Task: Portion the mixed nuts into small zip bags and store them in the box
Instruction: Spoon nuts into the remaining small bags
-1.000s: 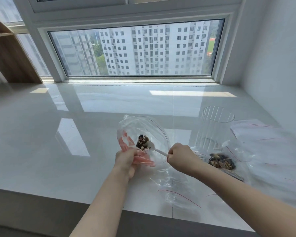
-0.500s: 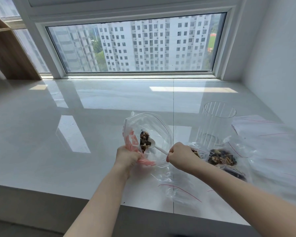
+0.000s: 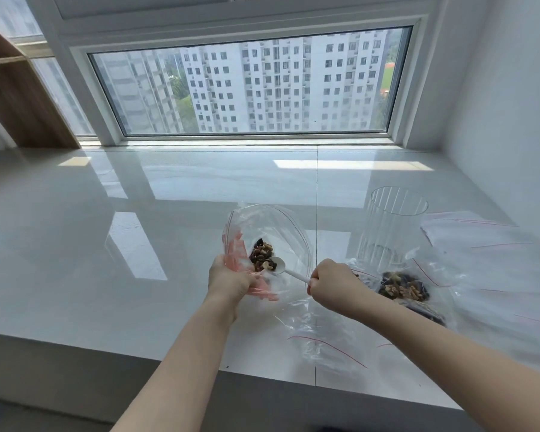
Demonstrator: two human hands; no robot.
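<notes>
My left hand (image 3: 231, 280) grips the lower part of a clear zip bag (image 3: 278, 232) with a red seal line, holding its mouth open toward me. A small heap of mixed nuts (image 3: 261, 253) lies inside it. My right hand (image 3: 334, 283) holds the handle of a white plastic spoon (image 3: 286, 269), whose bowl is inside the bag, just below the nuts. To the right, a larger clear bag holds the main pile of mixed nuts (image 3: 404, 288) on the counter. A clear ribbed plastic box (image 3: 393, 226) stands upright behind that pile.
Several flat zip bags with red seal lines lie on the glossy white counter (image 3: 138, 244): some in front of my hands (image 3: 325, 344), others at the right (image 3: 487, 244). The counter's front edge runs below my forearms. A wooden shelf (image 3: 19, 98) stands at the far left, a window behind.
The nuts have left the spoon and lie in the held bag. The spoon's bowl has drawn back a little below them. Both hands stayed in place.
</notes>
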